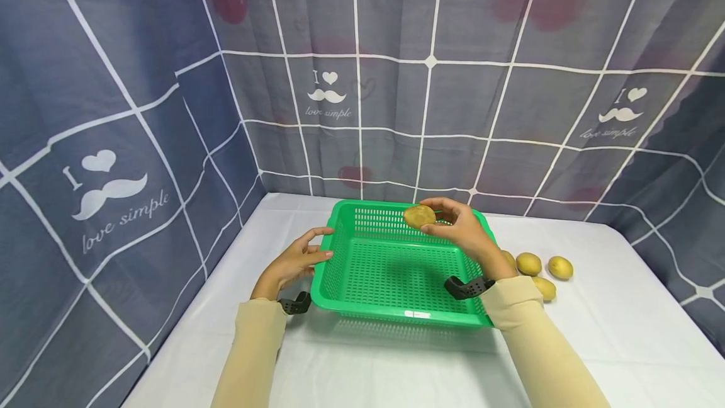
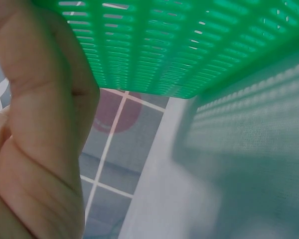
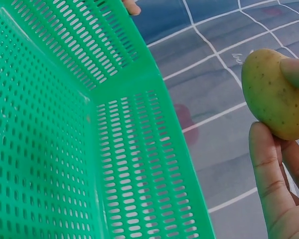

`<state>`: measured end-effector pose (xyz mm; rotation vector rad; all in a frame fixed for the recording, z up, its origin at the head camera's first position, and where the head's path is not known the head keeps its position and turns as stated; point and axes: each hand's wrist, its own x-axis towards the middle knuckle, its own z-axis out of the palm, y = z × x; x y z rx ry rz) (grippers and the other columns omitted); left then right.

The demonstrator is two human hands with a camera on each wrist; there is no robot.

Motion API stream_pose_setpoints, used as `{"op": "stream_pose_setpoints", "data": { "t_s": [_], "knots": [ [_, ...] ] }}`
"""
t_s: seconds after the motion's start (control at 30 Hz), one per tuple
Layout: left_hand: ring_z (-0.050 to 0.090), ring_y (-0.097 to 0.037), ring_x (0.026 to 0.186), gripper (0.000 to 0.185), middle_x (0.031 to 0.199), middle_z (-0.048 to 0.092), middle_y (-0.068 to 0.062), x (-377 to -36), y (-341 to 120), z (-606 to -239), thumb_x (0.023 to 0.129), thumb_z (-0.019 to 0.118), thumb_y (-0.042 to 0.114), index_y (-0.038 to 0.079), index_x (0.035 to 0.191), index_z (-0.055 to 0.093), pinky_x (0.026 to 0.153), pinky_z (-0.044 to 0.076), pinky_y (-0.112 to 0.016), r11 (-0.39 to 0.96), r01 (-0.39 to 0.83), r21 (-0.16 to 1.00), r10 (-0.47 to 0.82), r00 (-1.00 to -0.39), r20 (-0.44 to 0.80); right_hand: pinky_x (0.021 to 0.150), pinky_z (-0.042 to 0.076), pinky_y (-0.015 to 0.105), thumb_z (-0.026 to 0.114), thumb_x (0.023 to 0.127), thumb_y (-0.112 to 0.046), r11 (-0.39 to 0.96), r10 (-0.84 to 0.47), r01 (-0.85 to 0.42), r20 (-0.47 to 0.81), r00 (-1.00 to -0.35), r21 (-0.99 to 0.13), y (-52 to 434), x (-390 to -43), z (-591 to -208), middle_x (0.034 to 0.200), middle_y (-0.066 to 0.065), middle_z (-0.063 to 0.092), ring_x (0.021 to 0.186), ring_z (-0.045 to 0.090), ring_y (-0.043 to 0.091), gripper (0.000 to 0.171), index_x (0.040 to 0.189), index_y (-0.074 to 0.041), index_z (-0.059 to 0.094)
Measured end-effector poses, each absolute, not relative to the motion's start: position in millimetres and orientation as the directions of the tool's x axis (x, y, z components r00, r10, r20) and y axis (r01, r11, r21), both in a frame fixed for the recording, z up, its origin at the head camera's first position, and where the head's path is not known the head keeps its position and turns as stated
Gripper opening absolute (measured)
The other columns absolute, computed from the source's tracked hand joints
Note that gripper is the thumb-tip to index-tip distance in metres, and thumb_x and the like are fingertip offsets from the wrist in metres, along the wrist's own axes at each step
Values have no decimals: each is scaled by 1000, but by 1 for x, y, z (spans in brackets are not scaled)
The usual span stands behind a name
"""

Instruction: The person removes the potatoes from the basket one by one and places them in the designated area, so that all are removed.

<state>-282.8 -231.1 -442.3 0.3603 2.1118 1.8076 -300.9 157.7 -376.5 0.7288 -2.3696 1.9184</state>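
My right hand pinches a yellow-brown potato between thumb and fingers, over the far side of a green plastic basket. In the right wrist view the potato shows small dark specks, held above the level of the basket rim. At the basket's left side, my left hand grips the rim, thumb and fingertips at its edge. The left wrist view has the bent fingers against the slotted basket wall. Inside, the basket's slotted floor shows no potatoes.
Several potatoes lie right of the basket on the white-covered table, one partly hidden behind the right wrist. A grey checked curtain hangs behind the table and along its left side. Each wrist wears a black strap mount.
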Motion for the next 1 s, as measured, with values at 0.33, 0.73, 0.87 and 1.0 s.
{"op": "stream_pose_setpoints", "data": {
  "t_s": [0.33,0.73,0.87,1.0],
  "knots": [
    [46,-10,73,66,99,53,-6,-282,-232,-442,108,68,15,11,166,36,64,45,-25,164,-26,986,403,-911,-90,83,59,24,78,92,7,166,-356,-357,281,-891,-919,172,-297,-371,112,-10,74,102,69,12,51,139,14,61],
    [51,-11,75,67,107,58,-9,-283,-230,-443,108,68,16,10,166,35,65,48,-27,162,-17,987,413,-907,-83,82,59,25,79,93,3,238,-360,-370,273,-892,-898,191,-286,-365,113,-6,73,103,69,12,49,139,11,64],
    [52,-11,76,67,107,58,-9,-283,-231,-443,108,68,16,11,167,35,65,48,-27,165,-13,986,413,-907,-81,83,59,25,79,94,3,249,-362,-369,267,-893,-896,198,-284,-364,113,-7,73,104,68,12,50,140,11,63],
    [50,-10,73,66,104,58,-8,-283,-231,-442,109,67,15,11,167,35,64,48,-26,168,-14,986,413,-907,-83,85,58,24,78,94,3,253,-364,-369,265,-893,-894,204,-281,-363,114,-8,73,105,68,12,50,141,12,63]
  ]
}}
